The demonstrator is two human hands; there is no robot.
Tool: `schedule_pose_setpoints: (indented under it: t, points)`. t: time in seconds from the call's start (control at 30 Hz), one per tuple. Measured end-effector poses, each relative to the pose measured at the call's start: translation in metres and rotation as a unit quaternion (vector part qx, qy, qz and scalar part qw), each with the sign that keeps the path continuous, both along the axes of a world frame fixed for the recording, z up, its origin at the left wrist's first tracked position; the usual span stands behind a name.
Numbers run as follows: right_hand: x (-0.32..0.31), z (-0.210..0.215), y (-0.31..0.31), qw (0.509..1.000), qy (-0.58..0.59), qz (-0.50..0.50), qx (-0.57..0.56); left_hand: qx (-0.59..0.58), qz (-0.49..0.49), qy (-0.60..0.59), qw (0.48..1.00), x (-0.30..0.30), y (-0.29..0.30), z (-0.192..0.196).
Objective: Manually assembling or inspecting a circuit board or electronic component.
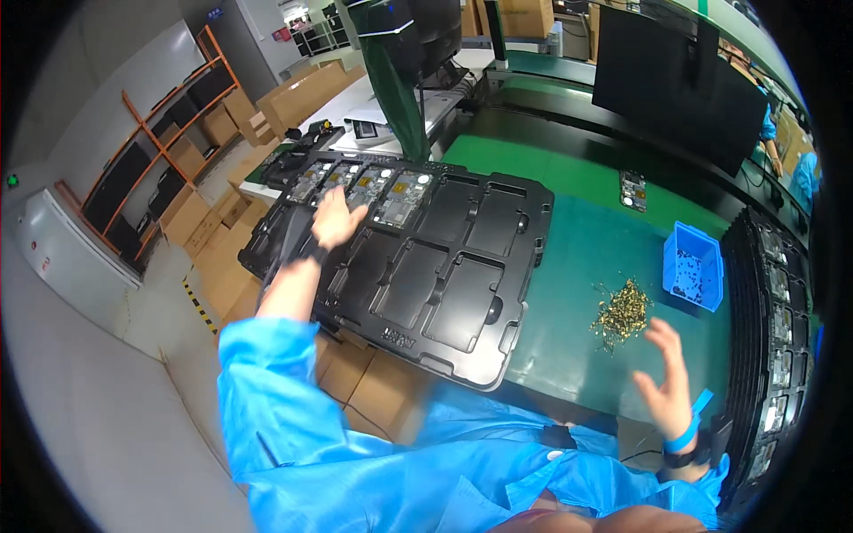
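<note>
My left hand point(334, 222) reaches over the far left part of a black plastic tray point(426, 342). Its thumb stands apart from the fingers, and nothing shows in its grasp. Right by the fingertips lie circuit boards, one of them a green-grey circuit board point(404, 197) in a tray pocket; whether the fingers touch a board I cannot tell. The tray's pockets to the right and near me hold no boards. My right hand point(666, 377) hovers over the near right of the green mat point(560, 311), fingers spread and holding nothing. Just beyond it sits a pile of small brass-coloured parts point(622, 313).
A blue bin point(693, 266) with small dark pieces stands beyond the pile. One lone circuit board point(633, 190) lies farther back. Stacked black trays point(769, 355) with boards rise at the right edge. A dark monitor point(680, 89) overhangs the back; cardboard boxes point(311, 89) stand left.
</note>
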State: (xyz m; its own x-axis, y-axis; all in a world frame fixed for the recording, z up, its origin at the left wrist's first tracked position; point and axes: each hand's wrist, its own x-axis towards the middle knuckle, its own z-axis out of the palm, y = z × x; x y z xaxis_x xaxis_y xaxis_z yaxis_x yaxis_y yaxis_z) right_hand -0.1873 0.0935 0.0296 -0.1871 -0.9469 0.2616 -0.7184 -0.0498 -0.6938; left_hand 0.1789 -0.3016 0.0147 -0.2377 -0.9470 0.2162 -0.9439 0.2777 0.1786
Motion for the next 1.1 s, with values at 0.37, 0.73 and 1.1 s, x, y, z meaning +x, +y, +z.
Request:
schedule_pose_setpoints:
  t: [0.37,0.73,1.1]
  points:
    - [0.020,-0.096,-0.025,0.969,0.153,-0.194,-0.021,-0.070,-0.056,0.000,0.996,-0.078,-0.036,-0.040]
    - [0.007,-0.092,-0.021,0.980,0.051,-0.189,-0.048,-0.073,0.048,-0.136,0.987,-0.112,-0.037,-0.039]
    - [-0.033,-0.084,-0.059,0.985,0.130,-0.112,-0.027,0.142,-0.004,0.303,0.942,-0.065,-0.070,-0.014]
